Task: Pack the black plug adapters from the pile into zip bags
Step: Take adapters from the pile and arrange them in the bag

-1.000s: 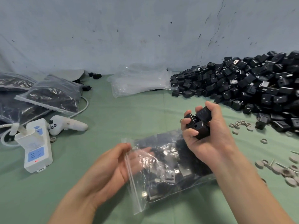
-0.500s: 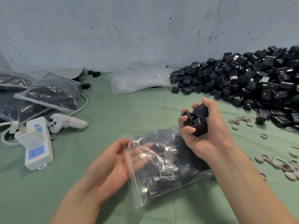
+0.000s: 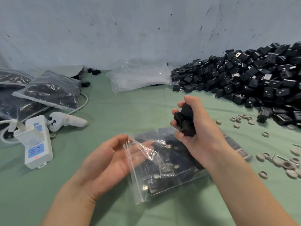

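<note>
A clear zip bag [image 3: 164, 167] partly filled with black plug adapters lies on the green cloth in front of me. My left hand [image 3: 107, 162] pinches the bag's upper lip between thumb and fingers and holds the mouth open. My right hand [image 3: 193, 128] grips a few black plug adapters [image 3: 185, 121] just above the bag, to the right of its mouth. The big pile of black adapters [image 3: 254, 82] heaps up against the wall at the right.
Empty clear bags [image 3: 140, 77] lie at the back centre. Filled bags [image 3: 48, 90] stack at the left, beside a white power strip [image 3: 37, 144] and a white controller [image 3: 65, 121]. Several grey rings and screws [image 3: 280, 160] scatter at the right. A blue-grey wall closes the back.
My right hand has turned and closed tighter round the adapters, moving slightly left toward the bag's mouth. My left hand keeps holding the bag's lip open.
</note>
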`<state>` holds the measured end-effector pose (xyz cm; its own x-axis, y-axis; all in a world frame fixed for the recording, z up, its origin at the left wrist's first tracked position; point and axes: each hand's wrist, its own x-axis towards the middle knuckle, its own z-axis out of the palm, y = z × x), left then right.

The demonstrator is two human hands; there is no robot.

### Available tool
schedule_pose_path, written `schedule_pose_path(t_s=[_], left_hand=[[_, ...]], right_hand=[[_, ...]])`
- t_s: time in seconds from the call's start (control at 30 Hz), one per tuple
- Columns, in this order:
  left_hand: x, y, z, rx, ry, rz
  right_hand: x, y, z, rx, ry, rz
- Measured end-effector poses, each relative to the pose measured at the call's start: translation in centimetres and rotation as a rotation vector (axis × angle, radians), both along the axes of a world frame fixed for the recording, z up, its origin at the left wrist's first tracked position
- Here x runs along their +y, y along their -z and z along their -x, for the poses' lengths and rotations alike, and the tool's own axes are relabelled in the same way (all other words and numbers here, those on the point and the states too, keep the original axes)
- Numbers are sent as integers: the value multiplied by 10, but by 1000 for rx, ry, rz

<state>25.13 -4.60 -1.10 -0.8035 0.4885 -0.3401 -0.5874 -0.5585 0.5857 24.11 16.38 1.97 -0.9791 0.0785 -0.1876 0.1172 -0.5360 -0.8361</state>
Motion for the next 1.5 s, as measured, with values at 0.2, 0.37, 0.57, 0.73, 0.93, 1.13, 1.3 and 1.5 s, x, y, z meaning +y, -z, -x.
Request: schedule_pose_path(t_s=[0.2, 0.37, 0.57, 0.73, 0.93, 1.13, 1.3, 1.5], left_hand=[[2, -2, 0, 2, -135, -4], [19, 1, -2, 149, -201, 218], [33, 2, -1, 213, -198, 388], [24, -1, 1, 207, -231, 336], [22, 3, 0, 227, -122, 251], [23, 5, -3, 241, 9, 27], [30, 6, -3, 200, 43, -152], [35, 6, -1, 70, -99, -196]], right_hand=[[-6, 2, -2, 120, 73, -204], [0, 5, 0, 233, 193, -401], [-5, 13, 0, 289, 167, -689], [-18, 12, -1, 374, 123, -744], [-37, 18, -3, 366, 21, -674], [-43, 23, -1, 365, 48, -740], [-49, 26, 1, 344, 29, -770], [-48, 24, 2, 316, 29, -699]])
